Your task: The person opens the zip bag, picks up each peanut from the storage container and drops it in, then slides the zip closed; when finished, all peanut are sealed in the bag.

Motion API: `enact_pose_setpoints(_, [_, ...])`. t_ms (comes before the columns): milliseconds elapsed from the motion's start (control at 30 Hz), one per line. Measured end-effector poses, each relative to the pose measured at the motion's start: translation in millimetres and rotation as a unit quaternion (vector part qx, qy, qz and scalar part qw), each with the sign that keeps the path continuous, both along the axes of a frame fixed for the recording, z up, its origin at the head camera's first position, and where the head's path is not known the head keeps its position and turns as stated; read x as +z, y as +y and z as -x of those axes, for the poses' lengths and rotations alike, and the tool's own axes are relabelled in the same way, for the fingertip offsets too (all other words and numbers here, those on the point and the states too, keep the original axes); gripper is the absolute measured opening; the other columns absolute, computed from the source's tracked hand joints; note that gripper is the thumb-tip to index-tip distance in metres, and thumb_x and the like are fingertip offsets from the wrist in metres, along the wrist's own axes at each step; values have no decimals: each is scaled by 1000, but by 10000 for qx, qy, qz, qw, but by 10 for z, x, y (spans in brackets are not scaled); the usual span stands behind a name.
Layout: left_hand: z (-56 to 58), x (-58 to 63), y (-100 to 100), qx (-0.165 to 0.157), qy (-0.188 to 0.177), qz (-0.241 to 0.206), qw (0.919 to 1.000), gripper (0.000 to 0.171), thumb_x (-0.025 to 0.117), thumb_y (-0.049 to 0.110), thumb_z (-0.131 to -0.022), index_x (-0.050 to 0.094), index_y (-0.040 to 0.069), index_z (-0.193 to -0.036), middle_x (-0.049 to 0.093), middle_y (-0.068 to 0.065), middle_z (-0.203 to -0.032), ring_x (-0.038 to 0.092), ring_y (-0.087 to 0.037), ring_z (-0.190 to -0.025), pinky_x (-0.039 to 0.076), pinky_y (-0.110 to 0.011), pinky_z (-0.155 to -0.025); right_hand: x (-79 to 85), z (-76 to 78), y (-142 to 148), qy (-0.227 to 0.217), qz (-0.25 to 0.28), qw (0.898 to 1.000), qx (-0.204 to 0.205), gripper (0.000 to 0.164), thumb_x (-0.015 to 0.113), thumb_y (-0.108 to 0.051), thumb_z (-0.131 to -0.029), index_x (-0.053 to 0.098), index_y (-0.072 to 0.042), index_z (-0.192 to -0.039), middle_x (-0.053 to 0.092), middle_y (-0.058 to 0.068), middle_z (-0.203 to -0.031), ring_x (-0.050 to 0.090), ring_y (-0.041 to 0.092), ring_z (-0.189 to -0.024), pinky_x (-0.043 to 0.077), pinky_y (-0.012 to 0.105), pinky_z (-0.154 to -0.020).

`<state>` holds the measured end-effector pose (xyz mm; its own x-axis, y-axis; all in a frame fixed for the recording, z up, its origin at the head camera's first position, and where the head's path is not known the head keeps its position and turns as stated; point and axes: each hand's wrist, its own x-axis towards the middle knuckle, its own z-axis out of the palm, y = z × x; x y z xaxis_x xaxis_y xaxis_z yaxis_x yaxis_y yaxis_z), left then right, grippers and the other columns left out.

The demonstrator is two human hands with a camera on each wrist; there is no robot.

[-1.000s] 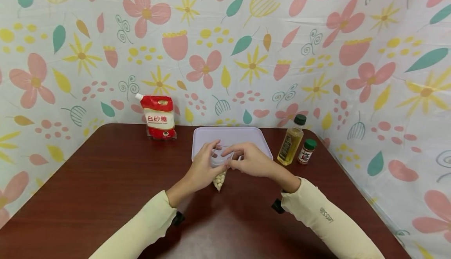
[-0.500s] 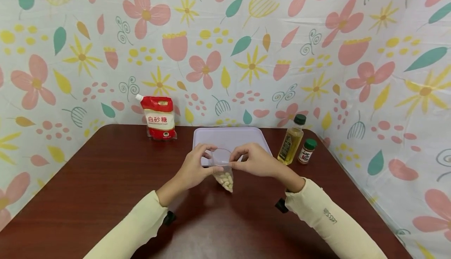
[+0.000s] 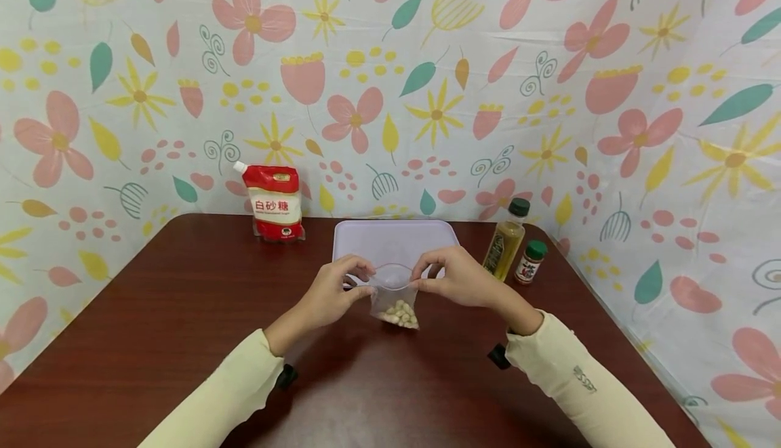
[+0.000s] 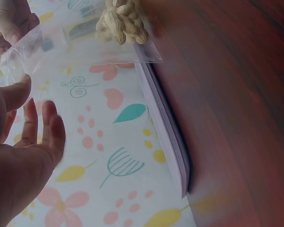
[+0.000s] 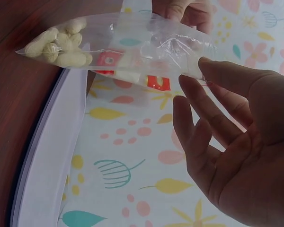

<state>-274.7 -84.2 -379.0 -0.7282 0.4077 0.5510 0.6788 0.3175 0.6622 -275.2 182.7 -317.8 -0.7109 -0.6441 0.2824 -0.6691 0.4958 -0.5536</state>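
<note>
A clear zip bag (image 3: pixel 386 302) hangs upright between the two hands, over the table in front of the tray. Whole peanuts in their shells (image 3: pixel 399 314) lie in its bottom; the wrist views show them close up. My left hand (image 3: pixel 332 292) pinches the bag's left top corner between thumb and fingers. At the opposite top corner, my right hand (image 3: pixel 454 278) pinches the rim in the same way. Between them the bag's mouth is parted in a rounded loop. In the right wrist view the right thumb and index finger (image 5: pixel 194 87) meet the bag's edge.
Behind the bag lies a pale lilac tray (image 3: pixel 396 234) on the dark brown table (image 3: pixel 201 312). A red and white sugar pouch (image 3: pixel 276 204) stands at the back left. At the right are an oil bottle (image 3: pixel 505 245) and a small green-capped jar (image 3: pixel 530 262). Flowered cloth (image 3: pixel 390 95) hangs behind.
Both hands have drawn apart, the left leftward and the right rightward. The bag now hangs flatter and wider between them, and its peanuts show more plainly.
</note>
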Motion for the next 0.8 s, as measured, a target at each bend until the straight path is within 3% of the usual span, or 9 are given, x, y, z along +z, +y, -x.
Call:
enact_pose_setpoints(133, [-2, 11, 12, -48, 117, -401, 9991, 18, 78, 0, -83, 68, 7, -96, 68, -4, -92, 69, -18, -84, 57, -30, -73, -11, 7, 12, 246, 89, 9996, -71, 4, 75, -22, -90, 75, -19, -88, 71, -11, -81, 65, 13, -79, 50, 29, -60])
enact_pose_setpoints(267, [36, 44, 3, 323, 516, -666, 9959, 17, 79, -1, -82, 70, 7, -93, 70, -2, -83, 68, -15, -76, 57, -29, -66, -41, 51, 33, 825, 347, 9958, -181, 6, 76, -14, -88, 75, -19, -86, 72, -9, -82, 67, 11, -77, 45, 27, -51])
enact_pose_setpoints(333, [68, 63, -12, 584, 527, -759, 9940, 18, 79, -1, -82, 70, 6, -96, 69, -2, -81, 68, -14, -74, 57, -31, -65, -56, 87, 43, 1083, 498, 9924, -313, 10, 77, -9, -86, 75, -19, -84, 72, -9, -82, 67, 11, -76, 41, 26, -46])
enact_pose_setpoints(433, [105, 75, -35, 602, 64, -815, 9948, 30, 78, 1, -83, 67, 4, -110, 70, -7, -91, 69, -19, -82, 58, -40, -72, -75, 130, 55, 1195, 655, 9897, -437, 12, 78, -7, -85, 75, -19, -83, 72, -8, -83, 67, 11, -74, 40, 26, -46])
enact_pose_setpoints(533, [133, 26, -45, 336, -663, -600, 9954, 51, 80, 10, -83, 57, 6, -129, 68, -11, -112, 69, -24, -97, 55, -45, -83, -85, 146, 49, 1125, 775, 9897, -427, 12, 78, -7, -85, 75, -19, -83, 73, -6, -84, 66, 11, -75, 42, 27, -47])
enact_pose_setpoints(633, [152, -43, -14, 30, -1181, -272, 9926, 64, 82, 19, -83, 51, 5, -138, 64, -12, -125, 67, -25, -107, 54, -43, -89, -77, 136, 31, 1105, 894, 9891, -386, 12, 78, -7, -85, 76, -19, -84, 74, -5, -85, 66, 11, -75, 44, 27, -49])
enact_pose_setpoints(800, [174, -96, 93, -271, -1306, -316, 9906, 39, 81, 17, -84, 67, 4, -118, 72, -9, -106, 70, -20, -96, 56, -35, -79, -36, 104, 13, 1066, 1075, 9877, -392, 10, 77, -9, -87, 77, -19, -84, 74, -3, -85, 66, 12, -76, 45, 28, -50])
